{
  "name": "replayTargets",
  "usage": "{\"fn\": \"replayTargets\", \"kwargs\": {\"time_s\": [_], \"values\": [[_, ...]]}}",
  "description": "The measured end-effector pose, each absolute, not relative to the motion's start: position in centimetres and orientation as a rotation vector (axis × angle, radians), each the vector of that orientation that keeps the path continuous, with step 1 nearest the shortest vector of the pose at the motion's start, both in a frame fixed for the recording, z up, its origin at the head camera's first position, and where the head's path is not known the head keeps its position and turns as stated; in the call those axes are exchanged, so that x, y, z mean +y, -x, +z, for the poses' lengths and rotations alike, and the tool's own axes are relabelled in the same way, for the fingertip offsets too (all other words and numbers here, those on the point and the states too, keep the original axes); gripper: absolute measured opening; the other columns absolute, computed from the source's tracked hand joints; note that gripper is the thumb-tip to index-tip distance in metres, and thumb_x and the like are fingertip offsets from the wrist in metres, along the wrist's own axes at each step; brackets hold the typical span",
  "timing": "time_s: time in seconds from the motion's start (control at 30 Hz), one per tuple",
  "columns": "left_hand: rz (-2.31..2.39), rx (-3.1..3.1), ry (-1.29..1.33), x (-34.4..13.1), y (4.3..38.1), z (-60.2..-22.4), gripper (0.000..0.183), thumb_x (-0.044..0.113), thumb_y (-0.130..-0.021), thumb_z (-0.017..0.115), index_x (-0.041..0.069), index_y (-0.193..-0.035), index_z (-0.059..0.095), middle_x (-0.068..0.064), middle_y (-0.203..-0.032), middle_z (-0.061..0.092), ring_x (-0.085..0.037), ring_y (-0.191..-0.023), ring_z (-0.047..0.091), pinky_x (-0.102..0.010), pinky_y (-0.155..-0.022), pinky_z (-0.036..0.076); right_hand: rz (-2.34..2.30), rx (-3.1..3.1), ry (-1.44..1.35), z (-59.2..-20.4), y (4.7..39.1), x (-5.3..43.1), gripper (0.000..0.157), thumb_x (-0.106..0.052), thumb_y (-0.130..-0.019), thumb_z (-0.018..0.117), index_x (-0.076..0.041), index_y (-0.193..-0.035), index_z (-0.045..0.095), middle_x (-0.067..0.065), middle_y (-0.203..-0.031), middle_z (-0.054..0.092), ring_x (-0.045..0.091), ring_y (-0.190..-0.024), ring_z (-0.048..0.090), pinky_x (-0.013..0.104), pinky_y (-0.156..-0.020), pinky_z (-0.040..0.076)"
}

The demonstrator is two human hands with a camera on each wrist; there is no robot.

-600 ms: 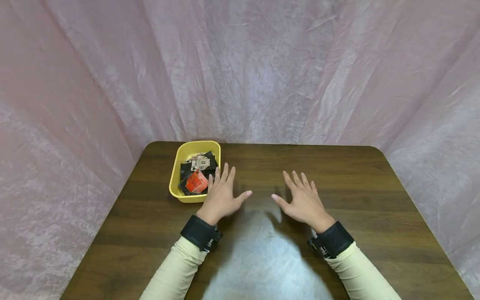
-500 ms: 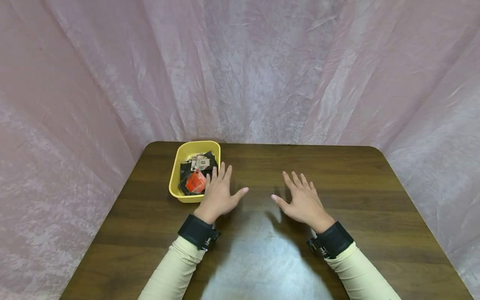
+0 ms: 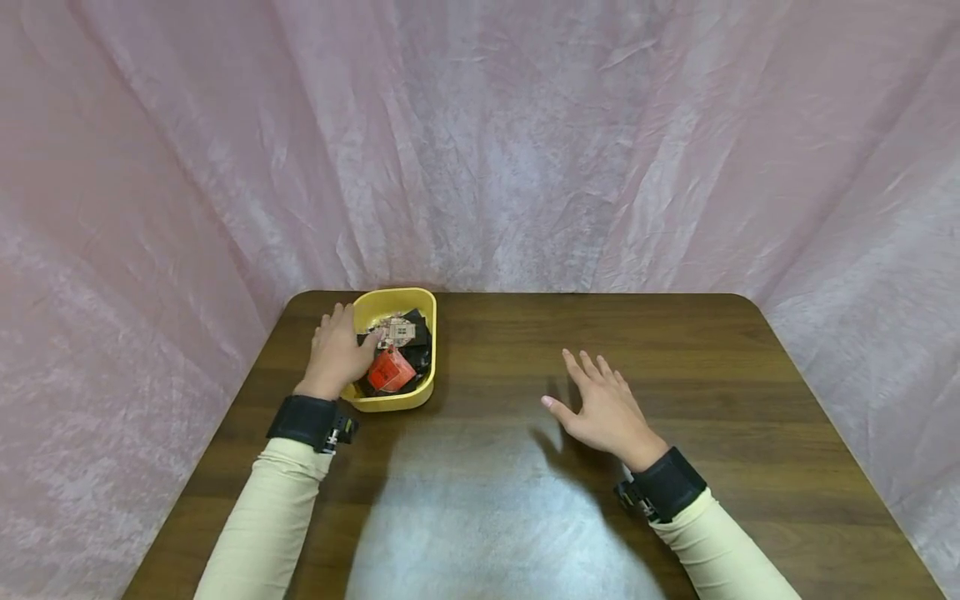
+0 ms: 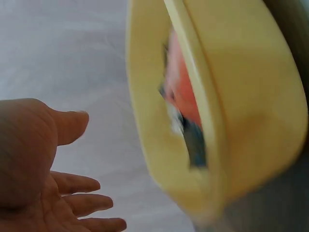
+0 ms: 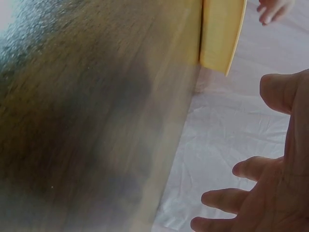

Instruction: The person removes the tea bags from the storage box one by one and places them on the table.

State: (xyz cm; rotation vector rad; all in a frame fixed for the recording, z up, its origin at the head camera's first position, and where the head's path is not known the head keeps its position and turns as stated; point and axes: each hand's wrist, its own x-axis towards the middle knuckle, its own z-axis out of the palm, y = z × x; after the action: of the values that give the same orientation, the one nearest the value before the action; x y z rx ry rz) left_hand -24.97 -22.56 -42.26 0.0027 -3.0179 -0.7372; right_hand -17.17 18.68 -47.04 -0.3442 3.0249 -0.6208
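A yellow plastic basin (image 3: 393, 403) stands at the table's back left. Inside lie several small flat packets: a red one (image 3: 390, 370), a beige printed one (image 3: 401, 332) and black ones (image 3: 417, 358). My left hand (image 3: 335, 354) hovers over the basin's left side, fingers spread, thumb across the rim in the head view. The left wrist view shows that hand (image 4: 43, 169) holding nothing, beside the basin (image 4: 251, 96). Over the middle right of the table, my right hand (image 3: 609, 410) hangs with relaxed, spread fingers and holds nothing.
The dark wooden table (image 3: 750, 467) has a bright light reflection near its front middle. Behind it hangs a pink velvet curtain (image 3: 510, 150). Black camera bands (image 3: 303, 421) sit on both wrists.
My left hand has moved left, from the basin's right side across to its left side. My right hand has stayed nearly still. The head view has shifted slightly.
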Motion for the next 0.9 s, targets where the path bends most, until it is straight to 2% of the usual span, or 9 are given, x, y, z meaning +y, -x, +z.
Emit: {"fn": "replayTargets", "kwargs": {"time_s": [0.07, 0.17, 0.27, 0.33, 0.43, 0.57, 0.67, 0.9], "values": [[-0.705, -3.043, -0.036, -24.0, 25.6, -42.5, 0.078, 0.035, -0.109, 0.052, -0.015, -0.161, 0.023, -0.042, -0.168, 0.024, -0.061, -0.156, 0.024, -0.071, -0.127, 0.022, -0.617, 3.023, 0.345, -47.1, 17.2, 18.7, 0.091, -0.066, -0.102, 0.054, -0.016, -0.171, 0.024, 0.027, -0.173, 0.029, 0.055, -0.161, 0.023, 0.074, -0.126, 0.023], [-0.636, -3.096, -0.056, -25.4, 26.5, -43.0, 0.074, 0.032, -0.107, 0.054, -0.020, -0.155, 0.032, -0.045, -0.153, 0.043, -0.061, -0.143, 0.044, -0.069, -0.120, 0.036, -0.621, 3.019, 0.347, -47.2, 17.1, 18.8, 0.091, -0.065, -0.102, 0.056, -0.016, -0.171, 0.024, 0.027, -0.172, 0.031, 0.054, -0.161, 0.024, 0.074, -0.125, 0.024], [-0.572, -3.151, -0.079, -26.0, 27.2, -43.7, 0.062, 0.030, -0.105, 0.056, -0.020, -0.141, 0.047, -0.040, -0.129, 0.061, -0.056, -0.121, 0.061, -0.063, -0.104, 0.051, -0.629, 3.021, 0.354, -47.3, 17.0, 19.0, 0.091, -0.064, -0.102, 0.056, -0.015, -0.171, 0.024, 0.027, -0.172, 0.032, 0.055, -0.160, 0.027, 0.075, -0.124, 0.025], [-0.553, -3.183, -0.110, -26.0, 27.5, -44.3, 0.053, 0.029, -0.105, 0.056, -0.016, -0.131, 0.055, -0.034, -0.117, 0.065, -0.048, -0.107, 0.066, -0.057, -0.091, 0.055, -0.634, 3.022, 0.354, -47.4, 16.9, 19.0, 0.090, -0.064, -0.102, 0.056, -0.015, -0.171, 0.024, 0.027, -0.171, 0.033, 0.055, -0.159, 0.028, 0.075, -0.123, 0.027], [-0.542, -3.216, -0.154, -26.0, 27.8, -45.1, 0.043, 0.024, -0.103, 0.055, -0.013, -0.125, 0.057, -0.031, -0.110, 0.068, -0.043, -0.096, 0.067, -0.051, -0.080, 0.053, -0.631, 3.019, 0.356, -47.4, 16.9, 18.9, 0.090, -0.064, -0.102, 0.056, -0.016, -0.171, 0.024, 0.026, -0.171, 0.034, 0.054, -0.158, 0.031, 0.075, -0.122, 0.029], [-0.596, -3.250, -0.227, -25.9, 27.9, -46.4, 0.052, 0.015, -0.098, 0.053, -0.015, -0.139, 0.044, -0.039, -0.125, 0.064, -0.051, -0.108, 0.067, -0.057, -0.089, 0.054, -0.630, 3.022, 0.362, -47.3, 16.8, 18.8, 0.088, -0.063, -0.103, 0.055, -0.015, -0.170, 0.026, 0.026, -0.169, 0.039, 0.055, -0.156, 0.035, 0.074, -0.120, 0.032], [-0.685, -3.254, -0.312, -25.9, 28.1, -47.4, 0.059, 0.013, -0.098, 0.051, -0.013, -0.147, 0.032, -0.041, -0.131, 0.060, -0.054, -0.116, 0.064, -0.061, -0.094, 0.053, -0.637, 3.023, 0.360, -47.3, 16.7, 18.8, 0.087, -0.063, -0.103, 0.056, -0.015, -0.170, 0.028, 0.026, -0.168, 0.041, 0.055, -0.154, 0.039, 0.073, -0.119, 0.035], [-0.751, -3.215, -0.376, -26.0, 28.7, -48.5, 0.057, 0.014, -0.098, 0.051, -0.007, -0.147, 0.030, -0.040, -0.131, 0.060, -0.056, -0.117, 0.063, -0.063, -0.095, 0.051, -0.669, 3.029, 0.360, -47.2, 16.8, 19.2, 0.087, -0.062, -0.103, 0.057, -0.013, -0.170, 0.028, 0.025, -0.165, 0.045, 0.049, -0.150, 0.048, 0.068, -0.115, 0.043]]}}
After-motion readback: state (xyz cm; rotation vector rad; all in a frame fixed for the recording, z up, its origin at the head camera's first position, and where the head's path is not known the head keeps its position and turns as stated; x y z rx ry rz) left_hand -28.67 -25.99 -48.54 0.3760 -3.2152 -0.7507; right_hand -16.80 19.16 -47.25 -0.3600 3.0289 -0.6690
